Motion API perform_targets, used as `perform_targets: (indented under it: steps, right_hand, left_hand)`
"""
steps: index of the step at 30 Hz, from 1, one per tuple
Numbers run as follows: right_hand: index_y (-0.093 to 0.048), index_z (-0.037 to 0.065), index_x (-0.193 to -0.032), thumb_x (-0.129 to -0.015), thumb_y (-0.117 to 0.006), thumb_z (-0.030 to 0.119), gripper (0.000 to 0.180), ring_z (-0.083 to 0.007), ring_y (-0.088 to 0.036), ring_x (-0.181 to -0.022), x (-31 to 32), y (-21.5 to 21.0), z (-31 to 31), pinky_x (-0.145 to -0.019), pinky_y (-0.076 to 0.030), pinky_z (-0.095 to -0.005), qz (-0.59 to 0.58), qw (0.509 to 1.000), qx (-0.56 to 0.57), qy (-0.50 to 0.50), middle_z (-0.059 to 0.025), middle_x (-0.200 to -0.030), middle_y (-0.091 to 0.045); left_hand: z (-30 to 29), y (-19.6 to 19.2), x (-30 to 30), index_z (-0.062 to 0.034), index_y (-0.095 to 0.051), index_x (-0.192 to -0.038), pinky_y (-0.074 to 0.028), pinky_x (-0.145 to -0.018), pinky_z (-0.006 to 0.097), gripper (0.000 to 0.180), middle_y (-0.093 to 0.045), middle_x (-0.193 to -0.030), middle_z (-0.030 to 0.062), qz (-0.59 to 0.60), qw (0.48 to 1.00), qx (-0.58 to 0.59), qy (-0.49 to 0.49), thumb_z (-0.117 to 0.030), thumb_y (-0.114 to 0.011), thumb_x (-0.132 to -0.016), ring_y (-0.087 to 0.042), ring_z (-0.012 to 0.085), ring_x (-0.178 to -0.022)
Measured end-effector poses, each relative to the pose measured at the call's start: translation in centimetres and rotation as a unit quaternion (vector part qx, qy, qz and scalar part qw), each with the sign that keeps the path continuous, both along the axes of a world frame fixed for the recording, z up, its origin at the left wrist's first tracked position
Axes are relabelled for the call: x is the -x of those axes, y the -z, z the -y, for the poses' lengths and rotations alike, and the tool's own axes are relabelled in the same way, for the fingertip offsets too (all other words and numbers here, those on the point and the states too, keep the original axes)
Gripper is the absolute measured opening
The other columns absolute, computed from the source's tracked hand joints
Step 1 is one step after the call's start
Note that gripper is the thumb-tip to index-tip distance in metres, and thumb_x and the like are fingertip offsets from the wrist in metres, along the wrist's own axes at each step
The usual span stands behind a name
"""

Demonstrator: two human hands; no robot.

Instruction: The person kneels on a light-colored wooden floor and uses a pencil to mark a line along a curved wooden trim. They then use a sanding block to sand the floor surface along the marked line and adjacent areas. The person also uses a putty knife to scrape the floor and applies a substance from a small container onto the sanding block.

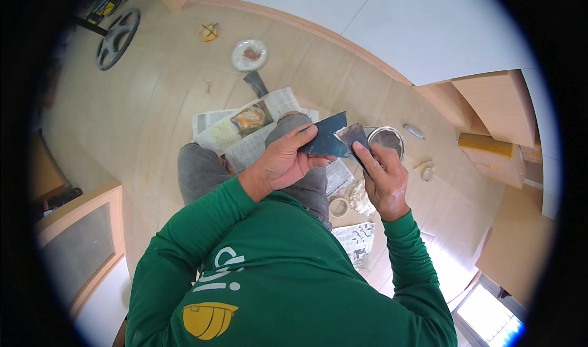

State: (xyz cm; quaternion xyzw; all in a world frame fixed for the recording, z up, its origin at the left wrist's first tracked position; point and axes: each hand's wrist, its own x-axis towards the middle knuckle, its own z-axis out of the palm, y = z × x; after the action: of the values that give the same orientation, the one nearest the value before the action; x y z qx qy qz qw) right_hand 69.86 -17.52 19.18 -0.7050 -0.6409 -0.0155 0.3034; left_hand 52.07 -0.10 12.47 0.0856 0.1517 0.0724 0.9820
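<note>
My left hand (285,160) pinches a thin dark blue-black flat plate (329,138) between thumb and fingers. In my right hand (387,179) is a putty knife (353,136) with a wide, worn blade, and my fingers wrap round its handle. The blade's whitish-crusted edge meets or overlaps the right side of the plate; whether they touch I cannot tell. Just behind my right hand stands an open round can (388,140) with dark, smeared contents, partly hidden by the fingers.
Newspaper sheets (211,123) lie around my knees. Ahead are a smeared plate (249,55), a dark-handled tool (255,84) and a yellow tape roll (209,32). Tape rolls (338,207), crumpled plastic (361,199) and a small grey object (414,131) lie to the right, below cabinets (490,99).
</note>
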Motion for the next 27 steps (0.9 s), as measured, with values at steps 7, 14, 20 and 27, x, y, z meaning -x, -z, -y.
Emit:
perform_targets:
  steps: [7,14,20,27]
  right_hand:
    - [-0.075,0.014,-0.130,-0.073,-0.074,-0.004,0.060,-0.0332,-0.066,-0.093,-0.5,-0.1,0.2,-0.076,-0.057,-0.0414,0.001,1.000,0.017,-0.001,-0.0125,-0.108,-0.066]
    - [-0.076,0.014,-0.128,-0.071,-0.072,-0.003,0.059,-0.0352,-0.067,-0.097,-0.7,-0.6,0.2,-0.081,-0.058,-0.0425,0.019,0.999,0.025,-0.008,-0.0133,-0.108,-0.067]
    - [-0.076,0.013,-0.126,-0.074,-0.071,-0.002,0.055,-0.0347,-0.066,-0.095,-1.1,-0.2,0.8,-0.079,-0.058,-0.0420,0.041,0.998,0.055,-0.002,-0.0134,-0.107,-0.066]
    - [-0.062,-0.002,-0.140,-0.112,-0.051,0.022,0.038,-0.0156,-0.065,-0.076,1.5,1.8,0.3,-0.063,-0.055,-0.0291,-0.609,0.766,0.014,0.205,-0.0087,-0.089,-0.068]
  left_hand:
    - [0.0,0.5,0.4,0.0013,-0.059,-0.132,-0.066,-0.078,0.030,0.037,-0.074,-0.115,0.0169,0.009,1.000,0.014,0.004,-0.029,-0.054,-0.111,-0.076,0.0261,-0.098]
    - [0.1,1.1,0.5,0.0021,-0.060,-0.130,-0.066,-0.078,0.030,0.037,-0.075,-0.112,0.0165,0.016,0.999,0.028,0.009,-0.029,-0.055,-0.111,-0.077,0.0255,-0.096]
    - [-0.2,0.9,0.8,0.0015,-0.061,-0.130,-0.066,-0.080,0.031,0.037,-0.075,-0.114,0.0167,0.065,0.997,0.049,0.005,-0.030,-0.056,-0.110,-0.077,0.0251,-0.098]
    - [-1.0,0.4,0.1,-0.0028,-0.066,-0.130,-0.056,-0.080,0.030,0.036,-0.073,-0.114,0.0041,-0.062,0.977,-0.190,-0.077,-0.032,-0.061,-0.109,-0.067,0.0114,-0.094]
